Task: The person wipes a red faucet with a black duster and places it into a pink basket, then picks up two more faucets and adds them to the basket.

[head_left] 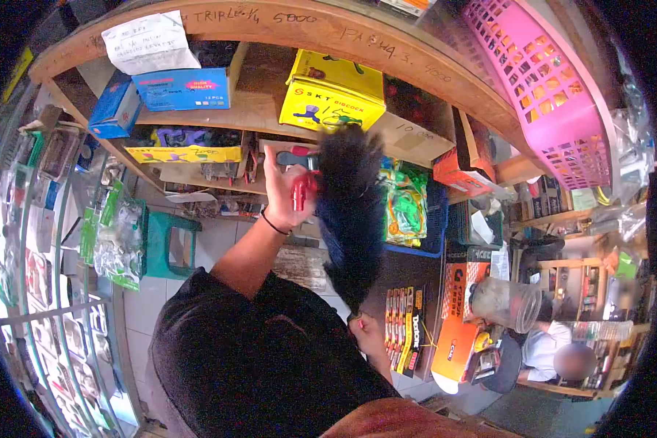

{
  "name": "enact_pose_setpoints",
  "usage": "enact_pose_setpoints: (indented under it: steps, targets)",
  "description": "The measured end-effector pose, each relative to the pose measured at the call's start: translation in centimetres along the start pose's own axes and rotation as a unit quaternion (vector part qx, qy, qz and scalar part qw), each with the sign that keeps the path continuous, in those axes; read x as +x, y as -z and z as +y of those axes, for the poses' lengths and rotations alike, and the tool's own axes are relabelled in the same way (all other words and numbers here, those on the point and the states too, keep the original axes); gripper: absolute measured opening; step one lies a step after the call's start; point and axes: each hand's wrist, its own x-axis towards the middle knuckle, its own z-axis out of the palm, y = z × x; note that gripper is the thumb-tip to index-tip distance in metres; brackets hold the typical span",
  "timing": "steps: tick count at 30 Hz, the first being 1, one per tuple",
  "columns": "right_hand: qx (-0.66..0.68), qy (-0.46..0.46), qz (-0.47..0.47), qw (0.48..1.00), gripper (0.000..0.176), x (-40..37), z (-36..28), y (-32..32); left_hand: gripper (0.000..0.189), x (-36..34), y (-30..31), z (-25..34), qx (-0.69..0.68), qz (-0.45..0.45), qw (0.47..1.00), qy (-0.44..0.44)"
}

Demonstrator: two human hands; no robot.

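Observation:
My left hand (287,196), with a dark band at the wrist, is raised in front of the shelves and closed around a red tap (298,194). Right beside the tap hangs a black feather duster (352,212), its feathers overlapping the tap's right side; whether they touch cannot be told. The duster's lower end runs down to my right hand (368,334), which is closed on its handle near my chest. Above both hands sits a yellow SKT bibcock box (333,91) on the shelf. Part of the tap is hidden by my fingers and the feathers.
Blue boxes (182,89) stand on the upper left shelf. A pink basket (547,95) is at upper right, and a blue basket (436,219) with packaged goods below it. A green stool (169,244) stands at left. Another person (551,350) is at lower right.

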Motion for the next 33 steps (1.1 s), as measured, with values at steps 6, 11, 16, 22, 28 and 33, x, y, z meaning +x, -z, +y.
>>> enact_pose_setpoints:
  steps: [6, 11, 16, 22, 28, 33]
  targets:
    - [-0.096, 0.08, -0.033, 0.992, 0.022, -0.4, -0.8, 0.4, 0.102, 1.2, -1.6, -1.2, 0.186, 0.113, 0.975, -0.051]
    - [-0.138, 0.041, -0.036, 0.989, 0.023, -0.9, -2.3, 0.7, 0.101, 1.4, -3.2, -2.0, 0.164, 0.242, 0.952, -0.095]
    - [-0.147, 0.062, -0.085, 0.983, 0.02, -0.3, -1.1, 0.0, 0.073, 1.4, 0.1, -0.7, 0.223, 0.021, 0.974, -0.02]
    - [-0.172, 0.105, -0.037, 0.979, 0.021, 0.9, -1.8, 1.9, 0.075, 1.6, -2.4, -2.5, 0.18, 0.161, 0.96, -0.143]
    - [-0.328, 0.274, 0.06, 0.902, 0.027, 5.0, -16.3, 2.2, 0.046, 1.1, 3.1, -1.3, 0.506, 0.091, 0.856, 0.062]
    - [-0.203, 0.204, -0.006, 0.958, 0.026, 4.7, -12.9, 3.1, 0.065, 0.1, -2.9, -0.2, 0.245, 0.223, 0.914, -0.233]
